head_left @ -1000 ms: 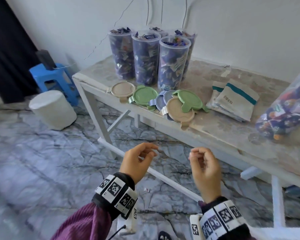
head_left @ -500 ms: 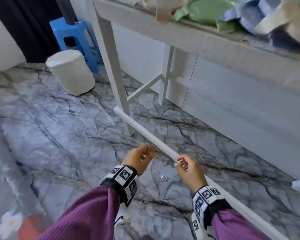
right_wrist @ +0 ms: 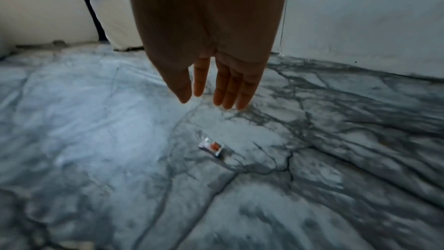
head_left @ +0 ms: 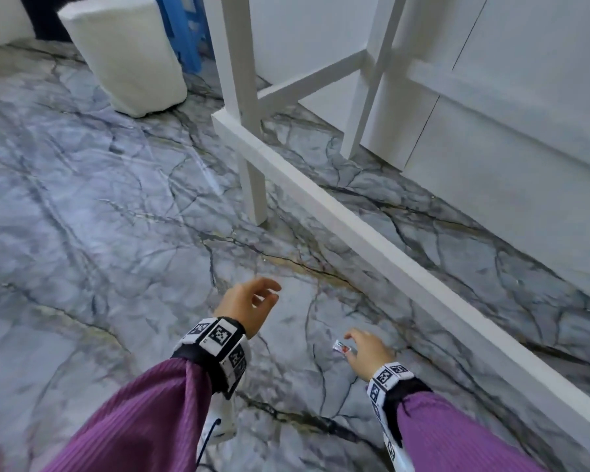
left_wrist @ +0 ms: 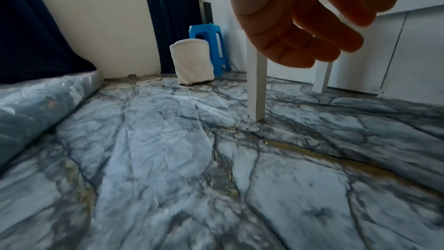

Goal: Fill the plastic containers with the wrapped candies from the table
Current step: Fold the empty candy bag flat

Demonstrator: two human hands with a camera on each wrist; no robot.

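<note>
Our right hand hung low over the marble floor, fingers straight, close together and pointing down, gripping nothing. Just below and ahead of those fingertips lay one wrapped candy, flat on the floor, apart from the hand in the wrist view; in the head view it sat just beside the fingers. We judged it light and small, its crinkly wrapper likely slick on polished stone, so a thumb-and-forefinger pinch across the body or a twisted end looked the surest hold. The wrapper showed white with a red patch; any writing on it was too small to read. Off to the far side, our left hand hovered, fingers loosely curled and holding nothing. Beyond both hands stood the white table leg and its floor rail.
</note>
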